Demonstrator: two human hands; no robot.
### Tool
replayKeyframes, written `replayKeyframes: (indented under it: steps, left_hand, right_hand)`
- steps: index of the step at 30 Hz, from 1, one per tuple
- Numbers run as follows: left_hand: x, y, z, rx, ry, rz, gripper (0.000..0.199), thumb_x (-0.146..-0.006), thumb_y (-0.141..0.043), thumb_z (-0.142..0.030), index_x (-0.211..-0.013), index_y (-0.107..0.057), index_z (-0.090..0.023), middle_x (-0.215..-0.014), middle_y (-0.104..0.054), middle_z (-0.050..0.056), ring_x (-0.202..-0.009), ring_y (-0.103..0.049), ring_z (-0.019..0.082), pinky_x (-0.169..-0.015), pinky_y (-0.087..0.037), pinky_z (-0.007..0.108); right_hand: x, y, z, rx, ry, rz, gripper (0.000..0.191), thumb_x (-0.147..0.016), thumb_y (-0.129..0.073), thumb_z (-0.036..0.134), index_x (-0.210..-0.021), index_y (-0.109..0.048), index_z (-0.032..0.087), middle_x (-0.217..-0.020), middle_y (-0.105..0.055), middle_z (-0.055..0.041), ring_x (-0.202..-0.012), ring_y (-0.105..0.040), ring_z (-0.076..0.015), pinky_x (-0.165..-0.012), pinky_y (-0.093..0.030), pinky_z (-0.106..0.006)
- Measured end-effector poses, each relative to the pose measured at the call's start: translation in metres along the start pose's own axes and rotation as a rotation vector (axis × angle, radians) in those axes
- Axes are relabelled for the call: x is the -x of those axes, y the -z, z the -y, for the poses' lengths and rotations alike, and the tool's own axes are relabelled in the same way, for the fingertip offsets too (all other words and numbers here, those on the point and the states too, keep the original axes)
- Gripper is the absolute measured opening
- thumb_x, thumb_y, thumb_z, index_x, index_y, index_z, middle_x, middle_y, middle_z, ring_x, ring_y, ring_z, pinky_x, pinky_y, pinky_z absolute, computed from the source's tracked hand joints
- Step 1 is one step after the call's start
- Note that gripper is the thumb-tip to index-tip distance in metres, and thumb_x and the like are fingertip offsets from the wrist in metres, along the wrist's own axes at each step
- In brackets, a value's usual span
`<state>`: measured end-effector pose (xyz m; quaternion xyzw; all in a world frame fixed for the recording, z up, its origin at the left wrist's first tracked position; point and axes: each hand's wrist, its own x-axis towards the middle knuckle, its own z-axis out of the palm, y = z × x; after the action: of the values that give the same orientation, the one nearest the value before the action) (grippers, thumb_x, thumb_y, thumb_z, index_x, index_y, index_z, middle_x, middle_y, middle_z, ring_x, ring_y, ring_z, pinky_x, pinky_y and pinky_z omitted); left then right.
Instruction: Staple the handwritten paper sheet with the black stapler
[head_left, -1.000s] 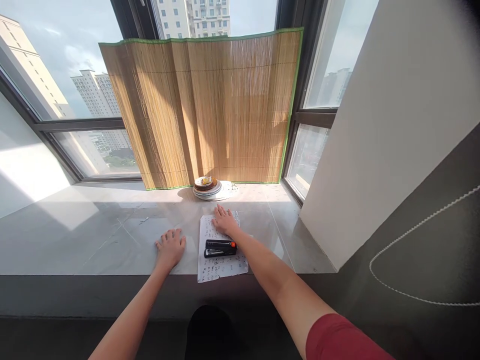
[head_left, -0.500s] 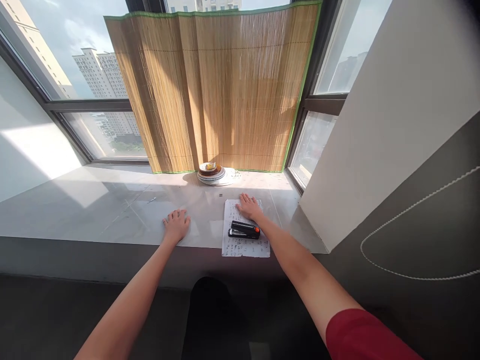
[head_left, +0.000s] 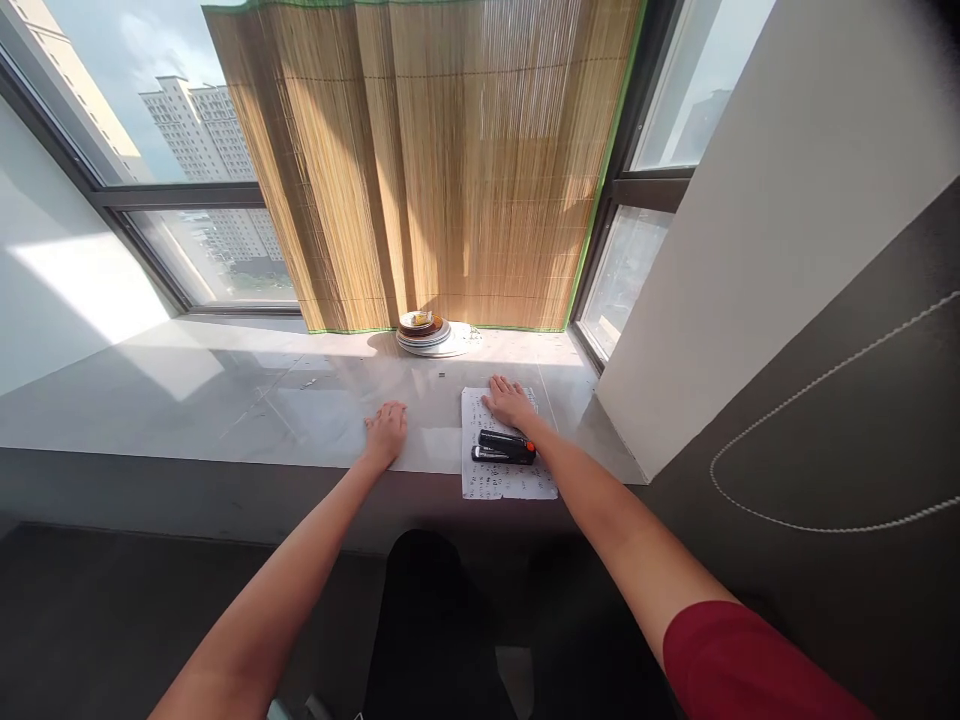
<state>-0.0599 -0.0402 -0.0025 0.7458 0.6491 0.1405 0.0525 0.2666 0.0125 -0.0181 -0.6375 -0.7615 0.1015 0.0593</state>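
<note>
Stapler [head_left: 510,442] lies unheld on paper [head_left: 510,484]; my right hand [head_left: 509,402] spreads flat there, left hand [head_left: 386,432] palm-down on sill [head_left: 322,425]; whether used, I can't tell.

TEXT | paper [head_left: 496,484] | rows of dark writing, too small to read | legible words: 0

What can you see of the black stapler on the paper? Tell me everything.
The stapler is black and shiny, apparently plastic, with an orange spot at its right end. It seems to lie on its side on the written sheet, its two halves slightly parted at the left. The right hand rests beyond, not holding it.
</note>
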Motion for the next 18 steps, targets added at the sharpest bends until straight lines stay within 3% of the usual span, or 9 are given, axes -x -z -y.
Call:
replayKeyframes:
  steps: [2, 6, 10, 12, 15, 18]
  left_hand:
    - [0.000, -0.010, -0.034, 0.027, -0.142, 0.063, 0.048, -0.108, -0.034, -0.032, -0.151, -0.055, -0.030, -0.166, -0.044, 0.010, -0.147, -0.046, 0.032, -0.123, -0.028, 0.069]
    - [-0.003, -0.020, -0.074, 0.017, -0.279, 0.159, 0.053, -0.109, -0.033, -0.047, -0.160, -0.045, -0.039, -0.176, -0.028, 0.004, -0.159, -0.025, 0.040, -0.121, -0.017, 0.080]
    - [-0.004, -0.018, -0.076, -0.014, -0.271, 0.195, 0.056, -0.109, -0.033, -0.052, -0.162, -0.044, -0.039, -0.175, -0.031, 0.003, -0.160, -0.019, 0.042, -0.120, -0.010, 0.083]
    - [-0.003, -0.017, -0.075, -0.015, -0.260, 0.191, 0.056, -0.108, -0.033, -0.052, -0.161, -0.045, -0.038, -0.173, -0.034, 0.004, -0.160, -0.021, 0.041, -0.121, -0.011, 0.082]
    - [-0.003, -0.016, -0.076, -0.022, -0.251, 0.196, 0.056, -0.108, -0.033, -0.051, -0.160, -0.046, -0.036, -0.173, -0.035, 0.005, -0.160, -0.022, 0.039, -0.122, -0.012, 0.080]
    - [-0.003, -0.015, -0.078, -0.024, -0.239, 0.206, 0.055, -0.108, -0.032, -0.050, -0.160, -0.046, -0.037, -0.172, -0.036, 0.005, -0.160, -0.021, 0.039, -0.122, -0.012, 0.080]
  right_hand:
    - [-0.007, 0.001, 0.002, -0.009, 0.017, -0.011, 0.078, -0.108, -0.018, 0.059, -0.171, -0.016, 0.012, -0.179, -0.006, -0.0094, -0.167, -0.006, -0.0244, -0.134, -0.006, -0.050]
    - [-0.017, 0.001, 0.005, -0.055, 0.057, -0.042, 0.074, -0.109, -0.024, 0.055, -0.170, -0.021, 0.013, -0.179, -0.011, -0.0112, -0.166, -0.009, -0.0254, -0.134, -0.009, -0.050]
    - [-0.022, 0.005, 0.004, -0.150, 0.116, -0.108, 0.066, -0.110, -0.032, 0.047, -0.167, -0.032, 0.013, -0.177, -0.020, -0.0122, -0.165, -0.015, -0.0270, -0.134, -0.015, -0.050]
    - [-0.021, 0.011, -0.002, -0.224, 0.188, -0.111, 0.060, -0.108, -0.039, 0.040, -0.162, -0.043, 0.016, -0.176, -0.026, -0.0102, -0.162, -0.026, -0.0271, -0.133, -0.021, -0.047]
    - [-0.010, 0.023, -0.023, -0.314, 0.297, -0.065, 0.057, -0.103, -0.050, 0.039, -0.156, -0.053, 0.018, -0.172, -0.035, -0.0083, -0.154, -0.044, -0.0277, -0.130, -0.032, -0.044]
    - [0.012, 0.029, -0.054, -0.330, 0.332, -0.008, 0.065, -0.098, -0.061, 0.049, -0.156, -0.054, 0.018, -0.169, -0.041, -0.0097, -0.153, -0.044, -0.0302, -0.130, -0.033, -0.046]
